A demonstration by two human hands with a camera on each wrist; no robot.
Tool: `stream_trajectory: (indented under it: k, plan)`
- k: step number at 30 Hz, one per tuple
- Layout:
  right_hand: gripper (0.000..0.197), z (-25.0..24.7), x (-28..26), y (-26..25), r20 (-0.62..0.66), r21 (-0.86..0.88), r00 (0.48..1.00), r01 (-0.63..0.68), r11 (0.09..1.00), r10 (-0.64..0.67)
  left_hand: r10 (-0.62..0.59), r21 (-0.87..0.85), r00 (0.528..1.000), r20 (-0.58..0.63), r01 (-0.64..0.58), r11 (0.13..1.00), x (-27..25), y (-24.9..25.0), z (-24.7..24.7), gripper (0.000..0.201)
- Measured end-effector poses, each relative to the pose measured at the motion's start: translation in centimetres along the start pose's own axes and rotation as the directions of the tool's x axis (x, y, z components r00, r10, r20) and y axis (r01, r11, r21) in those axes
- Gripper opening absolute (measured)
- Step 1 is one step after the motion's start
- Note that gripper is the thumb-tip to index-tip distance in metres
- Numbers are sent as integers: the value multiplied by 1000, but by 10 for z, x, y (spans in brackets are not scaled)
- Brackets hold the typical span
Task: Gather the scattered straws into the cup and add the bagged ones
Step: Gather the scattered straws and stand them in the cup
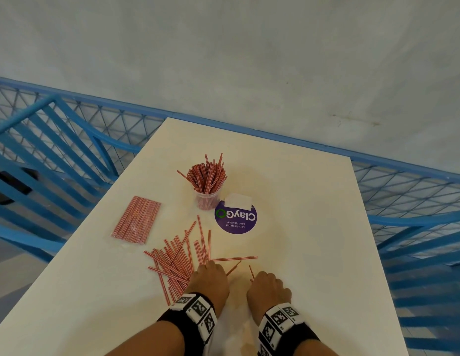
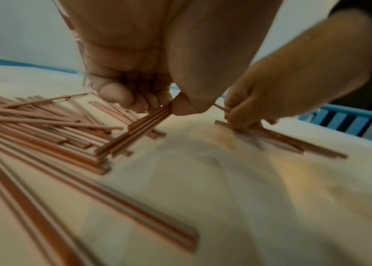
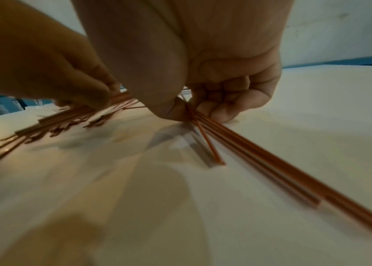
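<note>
Nearest, at six o'clock, the left hand (image 1: 208,281) pinches a few loose straws (image 1: 177,260) from the pile, and the right hand (image 1: 268,285) is curled round its own small bundle. Much of the scatter remains on the bench (image 1: 313,227). At ten o'clock the bagged straws (image 1: 136,220) lie unopened. Farther, at twelve, the cup (image 1: 207,199) already stands quite full.
</note>
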State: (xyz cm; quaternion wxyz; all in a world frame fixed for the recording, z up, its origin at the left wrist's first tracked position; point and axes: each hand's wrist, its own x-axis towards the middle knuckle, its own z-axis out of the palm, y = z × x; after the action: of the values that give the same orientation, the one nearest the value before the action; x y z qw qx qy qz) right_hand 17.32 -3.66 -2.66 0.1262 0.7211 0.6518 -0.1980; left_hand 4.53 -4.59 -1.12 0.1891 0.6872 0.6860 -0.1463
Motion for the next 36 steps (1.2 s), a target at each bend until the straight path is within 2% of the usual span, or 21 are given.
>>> stream_trajectory:
  k: [4,8,10,12,14,15,16,18,19,20,22,26,29,31,34,36]
  plan:
    - [30,-1,-4,-1,-3,-43,999,40,998,-41,-13,-259,1000,-7,11,966,1,-9,-14,31]
    - [28,-6,-6,6,36,108,997,67,992,-72,-51,-500,997,-57,15,866,3,-19,-19,18]
    - [25,-14,-5,12,72,193,996,39,980,-53,-36,-521,998,-60,-1,853,4,-20,-19,19]
    - [17,-23,-3,17,97,272,995,-4,962,-24,-9,-542,998,-65,-27,840,6,-22,-18,29]
    - [25,-30,-2,23,111,405,993,-20,914,-28,33,-516,998,-60,-60,854,6,-22,-19,29]
    - [32,-32,-2,26,126,504,991,-24,863,-46,48,-506,997,-62,-73,859,5,-21,-20,27]
    - [32,-35,-3,27,150,637,987,-53,769,-56,54,-522,996,-67,-81,849,4,-20,-19,26]
    - [18,-42,-6,27,212,872,976,-170,459,-41,44,-606,996,-76,-81,791,0,-16,-17,26]
    - [12,-47,-8,26,243,923,970,-222,314,-28,30,-653,996,-80,-75,753,-3,-12,-16,26]
    - [9,-50,-11,23,265,945,964,-254,207,-26,18,-697,996,-82,-70,713,-5,-9,-16,26]
    - [7,-57,-15,18,281,956,959,-277,94,-31,34,-749,996,-86,-87,657,-6,-2,-15,30]
    - [10,-70,-22,10,263,964,964,-264,-20,-33,137,-738,982,-127,-186,648,-8,5,-21,40]
    - [11,-75,-23,7,250,965,966,-254,-63,-65,196,-764,971,-140,-231,603,-9,5,-27,30]
    - [12,-77,-24,6,227,971,971,-232,-55,-76,223,-795,965,-137,-242,557,-7,5,-30,26]
    - [13,-82,-25,4,177,984,983,-175,41,-48,232,-785,961,-150,-258,563,-5,3,-33,28]
    - [15,-88,-23,4,138,986,989,-133,99,-47,250,-746,957,-145,-272,608,-4,-2,-35,28]
